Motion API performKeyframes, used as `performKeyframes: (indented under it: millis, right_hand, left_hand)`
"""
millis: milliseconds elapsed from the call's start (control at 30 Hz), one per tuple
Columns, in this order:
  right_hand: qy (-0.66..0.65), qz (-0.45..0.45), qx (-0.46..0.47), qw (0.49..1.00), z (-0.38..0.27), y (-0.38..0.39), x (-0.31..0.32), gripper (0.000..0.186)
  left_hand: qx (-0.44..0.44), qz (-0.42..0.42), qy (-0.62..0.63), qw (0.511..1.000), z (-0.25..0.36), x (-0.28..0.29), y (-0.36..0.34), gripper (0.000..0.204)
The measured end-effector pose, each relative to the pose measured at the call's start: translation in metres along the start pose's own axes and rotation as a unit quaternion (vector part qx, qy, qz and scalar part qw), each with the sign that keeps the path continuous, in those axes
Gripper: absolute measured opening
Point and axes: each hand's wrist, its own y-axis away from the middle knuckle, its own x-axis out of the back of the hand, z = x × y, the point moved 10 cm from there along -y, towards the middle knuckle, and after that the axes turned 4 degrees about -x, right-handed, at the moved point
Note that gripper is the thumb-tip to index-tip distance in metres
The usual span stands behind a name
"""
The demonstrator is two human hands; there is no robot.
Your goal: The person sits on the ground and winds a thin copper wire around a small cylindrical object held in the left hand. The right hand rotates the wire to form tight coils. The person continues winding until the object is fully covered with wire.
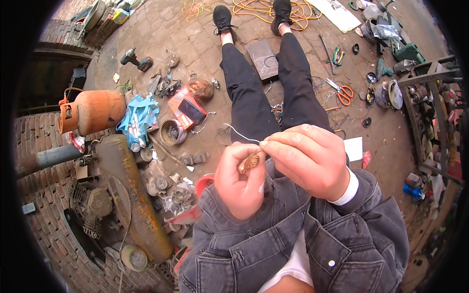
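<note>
My left hand (238, 188) is closed around a small copper-coloured coil (249, 163), whose ridged, wound-looking side shows between thumb and fingers. Beside it, my right hand (312, 158) pinches a thin whitish wire (238, 132) between thumb and forefinger. The wire's free end curves away up and to the left, above my lap. Both hands meet at the fingertips, just over the left fist. Whether the wire joins the coil is hidden by my fingers.
My legs stretch out over the paved floor. To the right lie orange-handled scissors (345, 94) and green-handled pliers (337, 56). On the left are a cordless drill (137, 59), an orange gas cylinder (100, 112), a phone (192, 111) on a red box and scattered metal parts. A metal rack (419, 124) stands at right.
</note>
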Motion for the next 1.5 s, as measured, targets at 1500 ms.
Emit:
performKeyframes:
  millis: [1500]
  right_hand:
    - [-0.129,-0.021,-0.116,0.985,0.030,0.009,-0.005,0.017]
  left_hand:
    - [-0.002,-0.089,0.004,0.996,-0.003,-0.010,0.002,0.017]
